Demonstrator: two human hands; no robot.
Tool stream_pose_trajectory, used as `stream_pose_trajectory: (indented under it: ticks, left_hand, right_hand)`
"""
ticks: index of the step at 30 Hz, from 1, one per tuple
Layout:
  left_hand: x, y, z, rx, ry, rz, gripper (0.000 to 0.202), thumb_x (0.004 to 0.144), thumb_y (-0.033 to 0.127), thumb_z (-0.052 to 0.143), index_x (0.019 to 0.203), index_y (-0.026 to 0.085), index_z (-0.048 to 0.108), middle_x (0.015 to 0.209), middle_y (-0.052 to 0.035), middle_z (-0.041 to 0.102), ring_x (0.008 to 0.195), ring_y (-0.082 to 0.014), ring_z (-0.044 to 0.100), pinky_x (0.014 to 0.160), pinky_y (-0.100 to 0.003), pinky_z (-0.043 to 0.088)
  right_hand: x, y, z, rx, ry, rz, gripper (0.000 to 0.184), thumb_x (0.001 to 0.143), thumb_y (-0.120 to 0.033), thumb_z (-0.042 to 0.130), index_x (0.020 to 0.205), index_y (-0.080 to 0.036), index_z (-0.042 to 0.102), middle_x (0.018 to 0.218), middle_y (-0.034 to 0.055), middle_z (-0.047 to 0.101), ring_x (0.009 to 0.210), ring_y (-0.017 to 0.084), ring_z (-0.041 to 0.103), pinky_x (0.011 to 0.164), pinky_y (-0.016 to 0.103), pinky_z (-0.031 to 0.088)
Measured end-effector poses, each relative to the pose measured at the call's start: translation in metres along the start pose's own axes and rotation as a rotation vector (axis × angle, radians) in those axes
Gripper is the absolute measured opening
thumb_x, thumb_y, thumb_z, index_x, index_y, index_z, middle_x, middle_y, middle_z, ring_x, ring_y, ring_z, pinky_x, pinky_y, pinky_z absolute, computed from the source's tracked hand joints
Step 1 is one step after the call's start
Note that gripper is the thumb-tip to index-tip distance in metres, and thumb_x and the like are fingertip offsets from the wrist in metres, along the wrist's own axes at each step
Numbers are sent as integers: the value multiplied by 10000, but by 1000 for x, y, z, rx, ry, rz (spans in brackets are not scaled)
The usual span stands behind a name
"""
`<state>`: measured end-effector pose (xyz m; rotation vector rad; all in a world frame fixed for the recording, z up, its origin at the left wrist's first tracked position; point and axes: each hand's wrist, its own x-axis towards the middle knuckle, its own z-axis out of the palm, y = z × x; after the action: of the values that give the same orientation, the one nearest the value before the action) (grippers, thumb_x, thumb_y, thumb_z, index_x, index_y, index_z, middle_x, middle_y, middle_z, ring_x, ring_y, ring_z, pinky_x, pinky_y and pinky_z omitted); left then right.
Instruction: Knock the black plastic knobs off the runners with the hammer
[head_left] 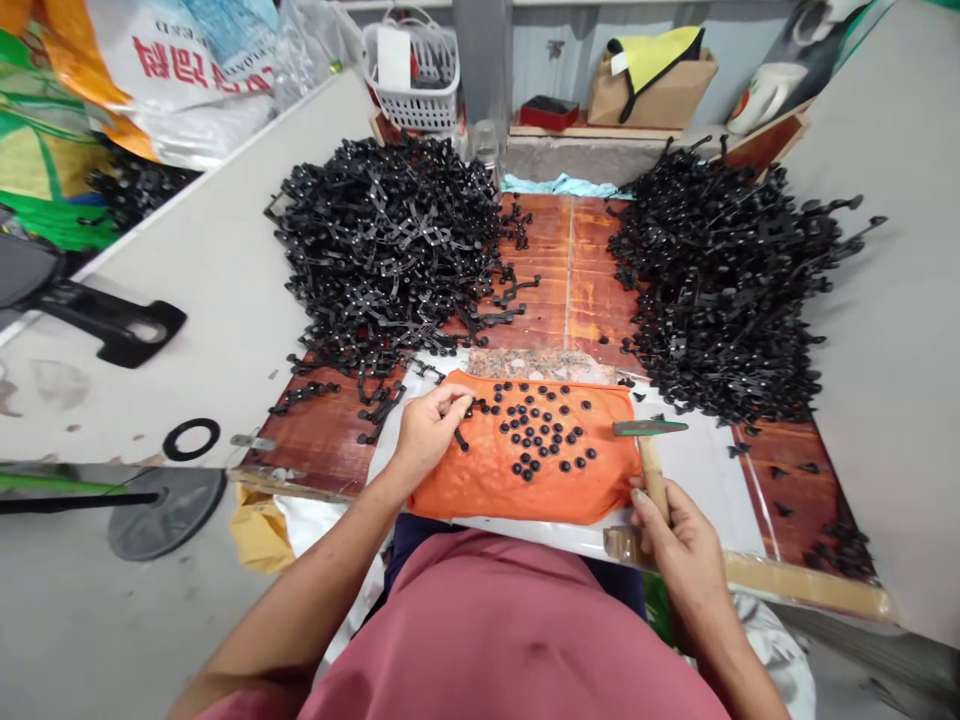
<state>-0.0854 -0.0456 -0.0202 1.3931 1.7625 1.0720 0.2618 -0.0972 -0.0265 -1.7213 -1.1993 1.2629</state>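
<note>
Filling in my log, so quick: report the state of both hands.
Left hand: closed, fingertips pinching a black part.
Right hand: closed around the handle of a hammer.

reddish-brown wooden tabletop (596,260) | left: heap of black parts (390,250) | right: similar black heap (727,290) | near edge: white sheet (701,475)

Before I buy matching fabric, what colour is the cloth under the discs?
The cloth is orange, in the head view.

Black piece (461,440) partly behind left fingers (450,397)
</note>
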Motion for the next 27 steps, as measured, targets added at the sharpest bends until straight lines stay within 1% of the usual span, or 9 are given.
stream_pose_trajectory:
  ticks: [3, 7, 10, 12, 16, 20, 23, 25, 27]
  left_hand:
    - [1, 2, 2, 21, 2, -17, 297, 904, 396, 586, 991, 174, 763, 723, 0, 703, 653, -135, 613, 606, -210, 427]
    - [2, 4, 4, 11, -19, -20, 291, 904, 389, 586, 991, 172, 759, 710, 2, 699, 662, -138, 629, 623, -213, 440]
    - [1, 3, 5, 85, -19, -12, 288, 915, 395, 577, 987, 188, 764, 666, 19, 671, 603, -125, 580, 635, -224, 432]
    - [0, 3, 5, 156, -4, -9, 272, 922, 381, 574, 992, 205, 770, 615, 36, 640, 566, -122, 544, 651, -236, 425]
    - [-3, 5, 5, 292, 34, 40, 208, 916, 324, 601, 966, 232, 780, 566, 52, 626, 552, -126, 550, 782, -286, 436]
    - [-5, 7, 5, 394, 71, 108, 168, 912, 306, 628, 942, 257, 786, 621, 31, 703, 600, -151, 598, 905, -342, 411]
    - [-4, 8, 6, 393, 59, 107, 173, 921, 307, 617, 946, 260, 782, 633, 31, 718, 587, -153, 597, 902, -344, 402]
    - [-3, 9, 6, 387, 45, 102, 179, 927, 319, 609, 936, 254, 775, 612, 37, 696, 568, -147, 582, 887, -342, 394]
    - [-2, 10, 6, 392, 42, 92, 173, 929, 327, 607, 931, 245, 760, 581, 48, 652, 552, -141, 558, 871, -338, 387]
  right_hand:
    - [1, 5, 0, -16, -5, 0, 464, 889, -606, 657, 1120, -204, 650, 660, -43, 543, 487, 121, 423, 428, 234, 349]
    - [1, 4, 1, -16, 6, 1, 486, 879, -631, 655, 1104, -200, 655, 648, -43, 536, 485, 126, 421, 418, 236, 333]
    - [1, 3, 3, -16, 13, 6, 497, 871, -641, 654, 1091, -196, 660, 636, -45, 525, 476, 128, 414, 408, 240, 321]
    - [1, 1, 2, -43, 15, -17, 482, 884, -633, 640, 1084, -195, 665, 633, -44, 525, 486, 134, 423, 424, 245, 343]
    - [0, -10, -5, -218, 23, -196, 415, 952, -580, 566, 1086, -205, 684, 790, 16, 667, 673, 186, 590, 599, 274, 488]
    - [2, -39, -6, -547, -31, -369, 383, 1025, -475, 480, 1276, -255, 667, 1024, 50, 769, 863, 240, 716, 749, 313, 534]
    - [9, -66, 11, -699, -154, -518, 430, 1047, -384, 444, 1439, -294, 595, 1234, 66, 759, 994, 263, 748, 817, 347, 563]
    - [14, -82, 27, -770, -224, -604, 476, 1053, -332, 430, 1518, -306, 530, 1270, 74, 749, 999, 269, 754, 803, 363, 582]
    - [18, -95, 44, -821, -223, -682, 508, 1056, -299, 427, 1561, -312, 481, 1256, 85, 748, 961, 269, 756, 777, 369, 593]
